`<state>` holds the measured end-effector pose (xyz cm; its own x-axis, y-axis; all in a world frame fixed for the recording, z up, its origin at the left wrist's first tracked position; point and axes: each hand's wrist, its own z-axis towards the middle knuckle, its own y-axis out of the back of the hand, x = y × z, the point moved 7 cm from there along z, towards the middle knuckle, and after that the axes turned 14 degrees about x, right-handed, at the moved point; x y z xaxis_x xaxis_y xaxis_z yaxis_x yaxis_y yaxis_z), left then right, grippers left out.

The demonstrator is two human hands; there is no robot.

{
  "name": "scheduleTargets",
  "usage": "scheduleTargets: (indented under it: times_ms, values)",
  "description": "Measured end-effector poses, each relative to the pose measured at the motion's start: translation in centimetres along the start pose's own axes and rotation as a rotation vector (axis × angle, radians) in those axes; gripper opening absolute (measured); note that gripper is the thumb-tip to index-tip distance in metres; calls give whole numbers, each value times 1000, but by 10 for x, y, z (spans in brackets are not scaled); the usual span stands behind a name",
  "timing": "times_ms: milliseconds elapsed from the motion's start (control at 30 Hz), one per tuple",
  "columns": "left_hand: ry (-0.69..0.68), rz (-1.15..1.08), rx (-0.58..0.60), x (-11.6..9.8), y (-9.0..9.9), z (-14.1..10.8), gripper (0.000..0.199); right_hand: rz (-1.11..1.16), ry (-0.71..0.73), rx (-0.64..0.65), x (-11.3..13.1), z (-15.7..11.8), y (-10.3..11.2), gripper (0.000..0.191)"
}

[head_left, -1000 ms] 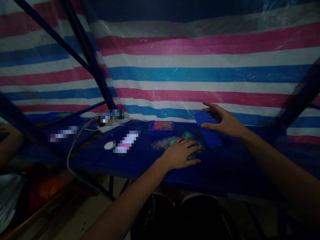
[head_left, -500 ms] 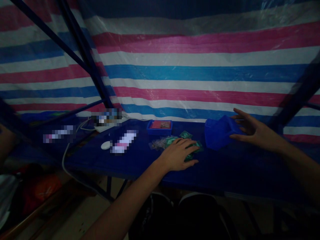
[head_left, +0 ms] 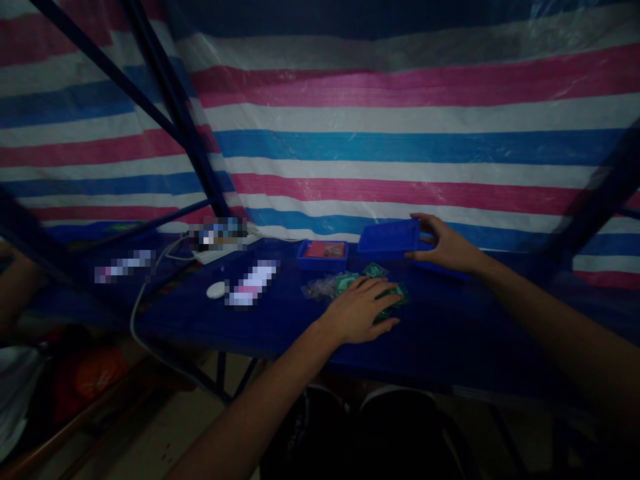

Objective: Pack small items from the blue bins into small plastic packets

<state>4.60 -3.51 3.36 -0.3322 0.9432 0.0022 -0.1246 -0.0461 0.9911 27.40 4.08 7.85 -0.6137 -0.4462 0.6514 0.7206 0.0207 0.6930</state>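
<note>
My left hand lies with its fingers spread over a pile of small green packets on the blue table. Clear plastic packets sit just left of its fingertips. At the back of the table, my right hand grips the right end of a blue tray, its thumb low and its fingers at the upper edge. Beside that tray, to the left, stands a blue box with red and brownish contents. Another flat blue piece shows beneath my right hand.
A round white object and a blurred-out phone-like item lie on the left. Behind them is a white power strip with cables. Blue frame bars and striped sheeting surround the table. Another person's arm shows at far left.
My right hand has moved left with a blue tray, which now stands nearer the box with red contents. A flat blue piece now shows under that hand. My left hand stays on the packets.
</note>
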Motion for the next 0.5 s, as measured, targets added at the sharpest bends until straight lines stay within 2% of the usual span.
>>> scheduleTargets:
  times_ms: [133, 300, 367, 433, 500]
  values:
    - [0, 5, -10, -2, 1, -1, 49, -346, -5, 77, -14, 19, -20, 95]
    - [-8, -43, -112, -3, 20, -2, 59, -643, 16, 232, -31, 25, -40, 64]
    - [49, -67, -180, 9, 32, -3, 56, -694, 4, 249, -37, 24, -44, 54]
    - [195, -59, -252, 32, 42, -5, 49, -718, -8, 254, -40, 22, -46, 49]
    - [364, -15, -274, 60, 46, -7, 47, -724, -15, 254, -40, 19, -47, 49]
